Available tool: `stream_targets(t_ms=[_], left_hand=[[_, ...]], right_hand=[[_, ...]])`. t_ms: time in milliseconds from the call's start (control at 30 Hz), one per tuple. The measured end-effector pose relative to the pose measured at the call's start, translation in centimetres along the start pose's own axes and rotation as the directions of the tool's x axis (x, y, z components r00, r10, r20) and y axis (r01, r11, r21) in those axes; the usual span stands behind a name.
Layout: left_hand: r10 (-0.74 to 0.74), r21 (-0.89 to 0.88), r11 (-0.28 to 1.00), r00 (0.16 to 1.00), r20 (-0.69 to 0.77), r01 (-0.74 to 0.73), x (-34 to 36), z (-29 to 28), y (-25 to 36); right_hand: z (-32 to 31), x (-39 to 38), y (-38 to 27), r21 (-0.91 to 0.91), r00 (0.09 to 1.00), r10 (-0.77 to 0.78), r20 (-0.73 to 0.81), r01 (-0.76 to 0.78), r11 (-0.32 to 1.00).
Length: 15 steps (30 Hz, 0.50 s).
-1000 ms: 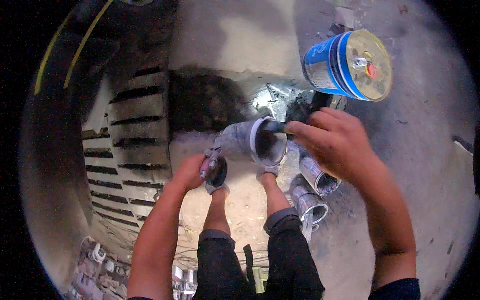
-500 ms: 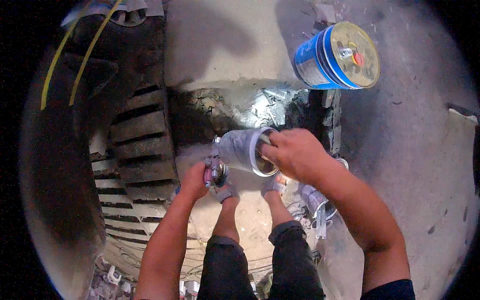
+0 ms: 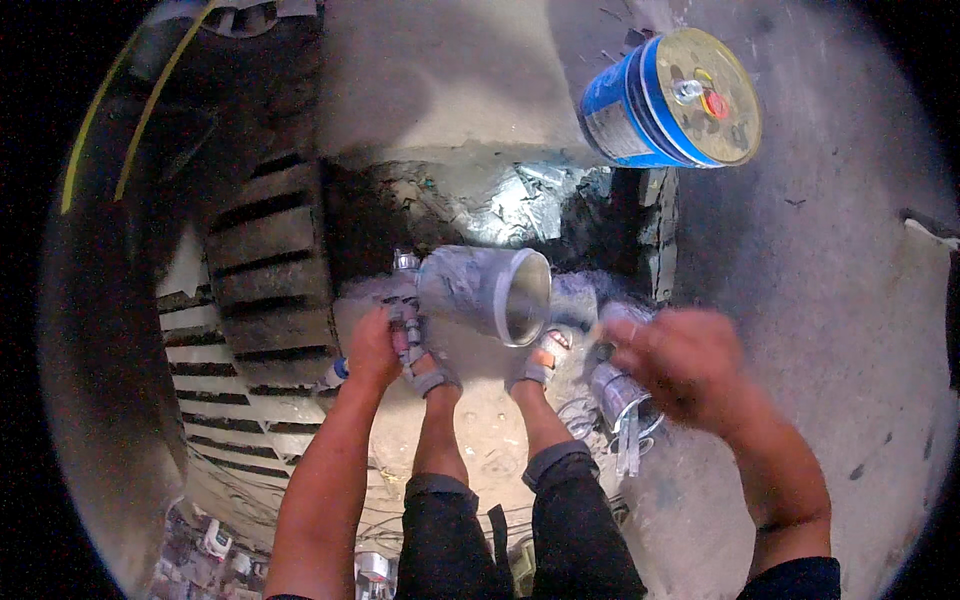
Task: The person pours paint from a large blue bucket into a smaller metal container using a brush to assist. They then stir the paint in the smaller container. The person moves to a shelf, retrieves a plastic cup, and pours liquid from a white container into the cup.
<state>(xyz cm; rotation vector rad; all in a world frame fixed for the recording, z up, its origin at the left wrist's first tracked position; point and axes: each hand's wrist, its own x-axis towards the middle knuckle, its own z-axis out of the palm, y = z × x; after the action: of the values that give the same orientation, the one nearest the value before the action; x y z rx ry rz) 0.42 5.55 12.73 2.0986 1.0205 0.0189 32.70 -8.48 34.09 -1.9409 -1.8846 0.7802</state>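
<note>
My left hand (image 3: 372, 350) is wrapped round the handle of a spray gun (image 3: 405, 322). Joined to the gun is a big, cloudy, paint-stained cup (image 3: 470, 290), tilted so that its open mouth faces right. Apart from the cup, over to its right, my right hand (image 3: 680, 365) is smeared by motion. Its fingers look curled, but whether anything is between them cannot be made out. Below and left of this hand, a metal can (image 3: 618, 390) with pale strips over its rim stands on the floor.
A blue bucket (image 3: 625, 110) with a stained lid stands at the far right. Slatted wooden pallets (image 3: 270, 265) lie along the left, near yellow hoses (image 3: 165, 110). Crumpled shiny sheeting (image 3: 525, 205) lies ahead of my feet. Small containers (image 3: 215, 540) crowd the lower left.
My right hand has come away from the cup's mouth, moving right and down. My left hand still grips the spray gun, which has shifted slightly left with its cup.
</note>
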Motion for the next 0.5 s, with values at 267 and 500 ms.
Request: stream_targets(t_ms=[267,500], left_hand=[[0.058,0.010,0.998,0.998,-0.015,-0.058,0.6,0.8,0.8],[0.046,0.035,0.998,0.998,-0.044,-0.045,1.1,1.8,0.9]], right_hand=[[2.6,-3.2,2.3,0.163,0.986,0.163,-0.026,-0.157,0.974],[5.0,-4.2,4.2,0.304,0.956,0.276,-0.097,-0.235,0.923]])
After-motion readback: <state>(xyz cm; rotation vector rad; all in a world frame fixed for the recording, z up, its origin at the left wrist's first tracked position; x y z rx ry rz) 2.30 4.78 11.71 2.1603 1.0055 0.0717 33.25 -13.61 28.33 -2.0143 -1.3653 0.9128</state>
